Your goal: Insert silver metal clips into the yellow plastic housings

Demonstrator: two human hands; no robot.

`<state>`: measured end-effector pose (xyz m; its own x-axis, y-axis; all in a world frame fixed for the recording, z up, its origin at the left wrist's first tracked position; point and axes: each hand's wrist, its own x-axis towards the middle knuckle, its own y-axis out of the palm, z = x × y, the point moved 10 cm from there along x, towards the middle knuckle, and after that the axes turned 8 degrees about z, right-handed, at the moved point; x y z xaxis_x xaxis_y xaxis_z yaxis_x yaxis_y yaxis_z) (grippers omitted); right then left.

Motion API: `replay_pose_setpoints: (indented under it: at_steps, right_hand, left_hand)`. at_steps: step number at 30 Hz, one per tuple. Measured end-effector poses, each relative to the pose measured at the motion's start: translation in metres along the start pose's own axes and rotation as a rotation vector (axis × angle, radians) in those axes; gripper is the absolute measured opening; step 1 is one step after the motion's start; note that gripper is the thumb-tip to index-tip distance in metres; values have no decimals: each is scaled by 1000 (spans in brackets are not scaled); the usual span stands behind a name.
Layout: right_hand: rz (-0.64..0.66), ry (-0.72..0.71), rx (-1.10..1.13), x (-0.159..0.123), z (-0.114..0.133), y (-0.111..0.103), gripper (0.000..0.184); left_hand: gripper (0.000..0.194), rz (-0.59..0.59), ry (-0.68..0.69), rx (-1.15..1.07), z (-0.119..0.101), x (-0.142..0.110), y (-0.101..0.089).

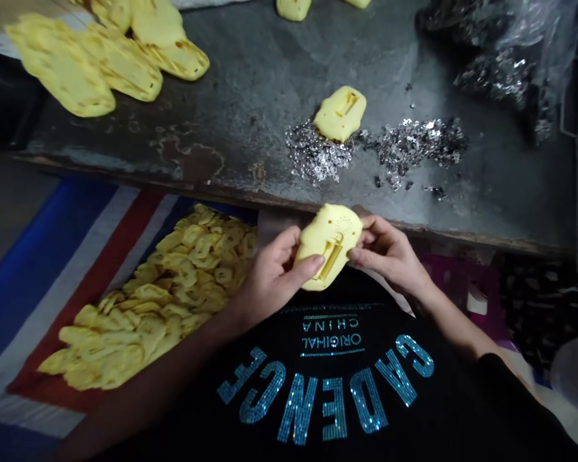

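Note:
I hold a yellow plastic shell (328,244) with a rectangular slot between both hands, just in front of the table's near edge. My left hand (274,273) grips its left side, thumb across the lower face. My right hand (388,253) pinches its right edge with curled fingers. A second yellow shell (340,113) lies on the grey worktable (250,109), resting on a heap of small shiny metal pieces (318,157).
A striped bag (72,256) at lower left holds a heap of yellow shells (158,301). More yellow shells (110,54) lie at the table's far left. Another pile of metal pieces (419,144) and a plastic bag of them (505,58) sit at right.

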<state>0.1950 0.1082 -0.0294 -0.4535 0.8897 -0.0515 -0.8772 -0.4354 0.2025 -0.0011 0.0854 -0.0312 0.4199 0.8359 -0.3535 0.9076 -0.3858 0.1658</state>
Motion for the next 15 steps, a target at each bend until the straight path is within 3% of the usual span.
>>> replay_pose_setpoints:
  at_steps: [2,5,7,11,15]
  right_hand:
    - [-7,-43,-326,-4,18,-17,43]
    - [-264,-220,-1029,-7,68,-55,19]
    - [-357,-303,-1339,1,84,-62,8]
    - [-278,-359,-1465,41,73,-49,5]
    - [-211,-347,-1499,76,55,-31,8]
  left_hand:
    - [29,-68,-5,-67,8,-4,-9]
    - [31,-125,9,-232,7,-5,-20]
    - [29,-116,1,-307,4,-3,-23]
    - [24,-114,-25,-367,2,-2,-29]
    - [34,-189,-48,-377,8,-6,-40]
